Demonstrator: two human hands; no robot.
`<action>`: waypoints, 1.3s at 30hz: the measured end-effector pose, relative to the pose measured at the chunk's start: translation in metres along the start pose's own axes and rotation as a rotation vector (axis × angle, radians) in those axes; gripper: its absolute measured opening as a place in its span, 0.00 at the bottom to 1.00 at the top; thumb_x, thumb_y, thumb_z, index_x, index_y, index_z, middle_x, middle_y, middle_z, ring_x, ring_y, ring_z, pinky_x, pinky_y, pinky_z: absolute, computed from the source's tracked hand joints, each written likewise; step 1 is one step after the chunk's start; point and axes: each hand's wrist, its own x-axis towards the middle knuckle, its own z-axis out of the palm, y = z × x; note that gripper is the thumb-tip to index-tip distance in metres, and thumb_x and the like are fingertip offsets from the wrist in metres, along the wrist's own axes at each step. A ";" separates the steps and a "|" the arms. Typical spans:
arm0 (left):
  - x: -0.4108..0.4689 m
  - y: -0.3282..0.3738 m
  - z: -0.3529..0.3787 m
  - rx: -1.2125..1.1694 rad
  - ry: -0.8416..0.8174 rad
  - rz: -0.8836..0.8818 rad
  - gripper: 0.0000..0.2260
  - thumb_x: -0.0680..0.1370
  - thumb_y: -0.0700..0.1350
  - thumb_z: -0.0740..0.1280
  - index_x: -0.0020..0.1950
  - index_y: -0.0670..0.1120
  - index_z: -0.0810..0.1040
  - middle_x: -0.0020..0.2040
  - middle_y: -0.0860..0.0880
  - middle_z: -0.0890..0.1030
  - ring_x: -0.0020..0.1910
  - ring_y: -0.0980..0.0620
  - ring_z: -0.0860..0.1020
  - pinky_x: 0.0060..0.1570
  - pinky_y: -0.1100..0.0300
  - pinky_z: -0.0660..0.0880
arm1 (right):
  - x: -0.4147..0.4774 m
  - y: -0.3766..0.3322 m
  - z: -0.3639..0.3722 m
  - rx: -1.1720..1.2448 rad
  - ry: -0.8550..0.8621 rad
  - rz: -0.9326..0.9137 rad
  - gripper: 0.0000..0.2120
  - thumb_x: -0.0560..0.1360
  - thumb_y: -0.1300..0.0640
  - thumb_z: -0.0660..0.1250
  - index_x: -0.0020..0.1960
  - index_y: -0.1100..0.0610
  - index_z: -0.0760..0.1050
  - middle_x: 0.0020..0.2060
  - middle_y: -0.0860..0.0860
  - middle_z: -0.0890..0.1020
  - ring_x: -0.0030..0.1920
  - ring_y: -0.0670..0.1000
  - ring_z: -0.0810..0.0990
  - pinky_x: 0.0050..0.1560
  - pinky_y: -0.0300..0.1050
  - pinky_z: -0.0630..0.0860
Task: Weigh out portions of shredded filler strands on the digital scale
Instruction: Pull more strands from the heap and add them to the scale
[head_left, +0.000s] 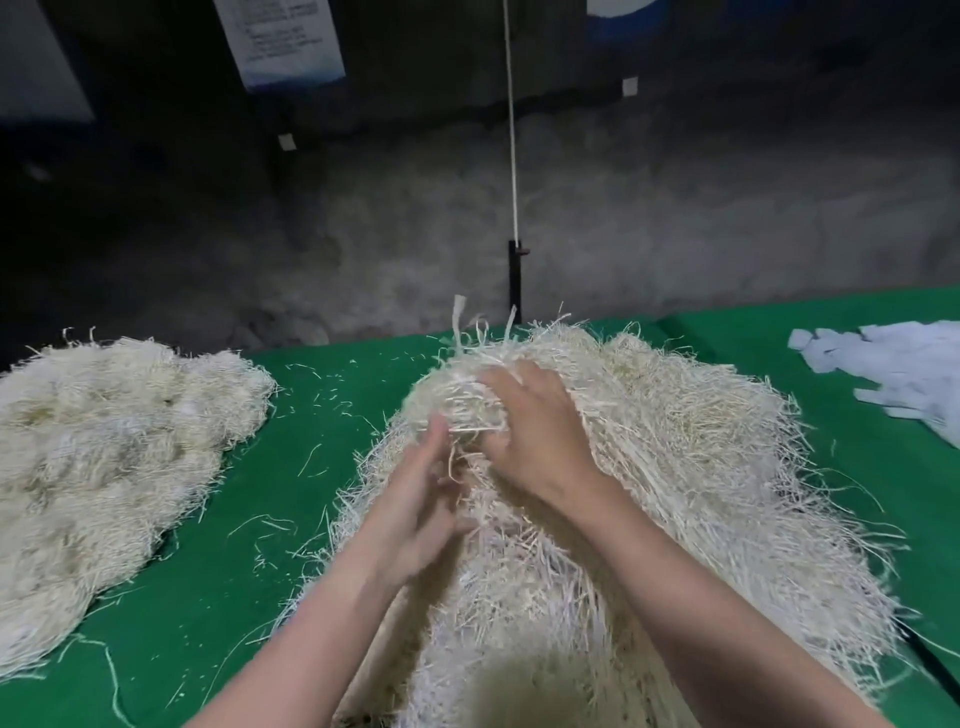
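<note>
Both hands are over the big pile (675, 467) of pale shredded strands that covers the middle of the green bench (322, 415). At the far left edge of that pile sits a rounded clump (452, 395) of strands, lifted a little above the heap, a few long strands sticking up from it. The right hand (530, 431) lies on top of the clump, fingers curved down around it, holding it. The left hand (415, 499) comes in from below and to the left of the clump, thumb raised against its side; it is blurred, and I cannot tell whether those fingers grip strands or only touch them. Left of the big pile, well apart across bare green, lies a second heap (104, 457), with stray strands scattered between. Right of the big pile, white paper scraps (904, 369) lie on the bench.
</note>
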 end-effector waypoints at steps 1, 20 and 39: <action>0.005 0.006 0.006 -0.147 -0.085 -0.007 0.38 0.65 0.62 0.74 0.70 0.47 0.70 0.65 0.42 0.74 0.61 0.46 0.75 0.55 0.43 0.76 | -0.005 -0.009 -0.001 0.042 -0.059 -0.047 0.34 0.71 0.59 0.68 0.73 0.44 0.58 0.74 0.47 0.59 0.74 0.51 0.55 0.75 0.53 0.54; -0.003 0.052 0.000 0.124 0.613 0.121 0.14 0.74 0.31 0.64 0.60 0.38 0.74 0.56 0.40 0.78 0.49 0.50 0.82 0.46 0.58 0.80 | -0.039 0.108 0.062 -0.334 -0.016 0.351 0.42 0.69 0.59 0.72 0.74 0.45 0.52 0.67 0.47 0.72 0.66 0.53 0.69 0.68 0.53 0.59; -0.045 0.078 -0.004 -0.059 0.270 0.144 0.08 0.68 0.36 0.67 0.46 0.39 0.79 0.46 0.42 0.83 0.46 0.45 0.82 0.46 0.50 0.80 | -0.016 -0.028 0.024 0.309 -0.532 -0.025 0.54 0.65 0.46 0.76 0.76 0.44 0.40 0.65 0.37 0.56 0.62 0.38 0.60 0.65 0.36 0.58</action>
